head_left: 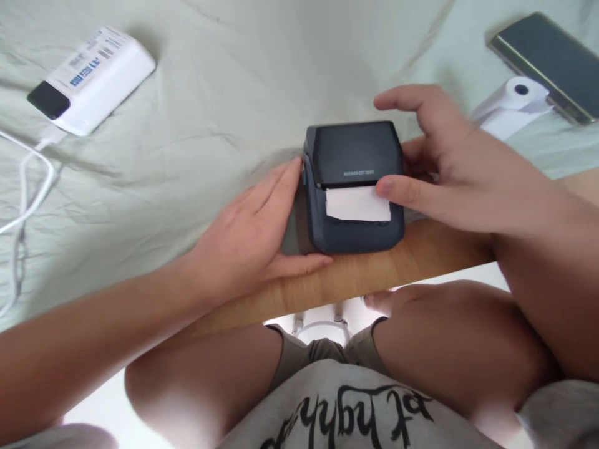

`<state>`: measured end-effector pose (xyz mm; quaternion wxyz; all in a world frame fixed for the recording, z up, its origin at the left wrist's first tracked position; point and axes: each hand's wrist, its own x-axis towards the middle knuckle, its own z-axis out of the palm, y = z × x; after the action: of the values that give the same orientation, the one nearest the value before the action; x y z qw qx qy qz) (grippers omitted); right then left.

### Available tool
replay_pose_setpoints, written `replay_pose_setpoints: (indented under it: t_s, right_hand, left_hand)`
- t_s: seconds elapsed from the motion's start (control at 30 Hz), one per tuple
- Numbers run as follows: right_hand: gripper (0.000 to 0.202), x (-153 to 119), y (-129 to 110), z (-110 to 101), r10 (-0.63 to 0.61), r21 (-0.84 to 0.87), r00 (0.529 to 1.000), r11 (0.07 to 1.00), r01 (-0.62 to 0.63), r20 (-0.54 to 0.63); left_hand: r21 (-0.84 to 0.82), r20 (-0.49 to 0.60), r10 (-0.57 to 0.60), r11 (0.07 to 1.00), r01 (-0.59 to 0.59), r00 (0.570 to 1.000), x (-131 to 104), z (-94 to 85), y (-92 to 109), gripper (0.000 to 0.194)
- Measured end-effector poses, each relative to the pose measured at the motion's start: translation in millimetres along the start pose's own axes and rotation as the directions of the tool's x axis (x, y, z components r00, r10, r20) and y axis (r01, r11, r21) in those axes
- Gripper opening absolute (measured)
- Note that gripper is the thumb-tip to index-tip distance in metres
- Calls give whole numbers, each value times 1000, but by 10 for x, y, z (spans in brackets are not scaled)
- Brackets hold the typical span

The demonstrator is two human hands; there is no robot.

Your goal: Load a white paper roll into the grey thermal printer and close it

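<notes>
Paper strip (356, 205) lies crosswise on a printer (353, 148), right end under the thumb of wide-spread right hand (461, 161); left hand (243, 229), thumb splayed, alongside.

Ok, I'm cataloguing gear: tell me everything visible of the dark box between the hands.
The dark box is compact and round-cornered, apparently plastic, with a shut, glossier lid bearing pale lettering. A short piece of white paper sticks out below the lid. The box sits where the cloth meets the wooden edge. The left hand flanks its left side, fingertips at or against it; the right hand's thumb overlaps the paper's right end.
</notes>
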<state>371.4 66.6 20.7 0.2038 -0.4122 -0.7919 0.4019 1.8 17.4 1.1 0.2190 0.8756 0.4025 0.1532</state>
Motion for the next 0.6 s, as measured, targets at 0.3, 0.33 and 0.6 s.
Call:
replay_pose_setpoints:
  t_s: [0.3, 0.33, 0.6]
  right_hand:
    - [45, 39, -509, 207, -212, -320, 760, 947, 5, -614]
    - [42, 60, -517, 216, -223, -335, 762, 942, 9, -607]
    - [20, 582, -535, -131, -25, -644, 997, 762, 69, 78]
  left_hand:
    - [2, -13, 46, 999, -46, 999, 18, 34, -29, 124]
    - [4, -17, 52, 999, -52, 998, 18, 38, -26, 123]
    - [22, -27, 71, 997, -70, 997, 19, 43, 4, 119]
